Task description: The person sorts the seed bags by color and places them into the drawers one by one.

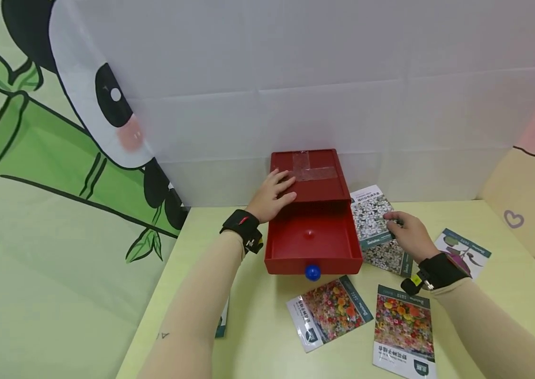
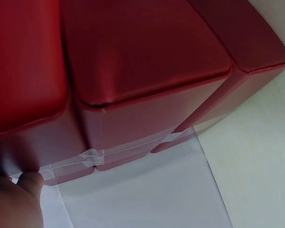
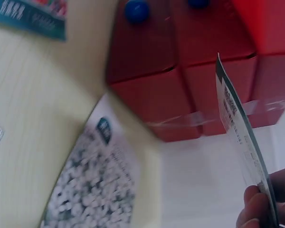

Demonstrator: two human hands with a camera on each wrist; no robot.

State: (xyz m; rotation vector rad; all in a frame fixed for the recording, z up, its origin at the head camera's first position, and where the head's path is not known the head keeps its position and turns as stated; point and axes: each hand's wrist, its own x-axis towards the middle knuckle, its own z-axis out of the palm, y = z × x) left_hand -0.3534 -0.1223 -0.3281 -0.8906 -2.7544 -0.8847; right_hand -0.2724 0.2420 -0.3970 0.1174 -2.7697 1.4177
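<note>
A red drawer box (image 1: 320, 189) stands at the back of the table, its top drawer (image 1: 312, 259) pulled out with nothing visible inside. My left hand (image 1: 271, 199) rests on the box's upper left edge with fingers spread; its fingertips also show at the box's side in the left wrist view. My right hand (image 1: 407, 234) pinches a white-flower packet (image 1: 369, 217) by its edge, right of the box. In the right wrist view the held packet (image 3: 240, 128) is seen nearly edge-on, raised. Another white-flower packet (image 1: 387, 257) lies beneath it on the table.
Two colourful flower packets (image 1: 330, 311) (image 1: 404, 329) lie in front of the box. A packet with a purple picture (image 1: 464, 253) is at the right, partly behind my right wrist. Another packet's edge (image 1: 222, 321) shows beside my left forearm. A printed cloth (image 1: 324, 79) hangs behind.
</note>
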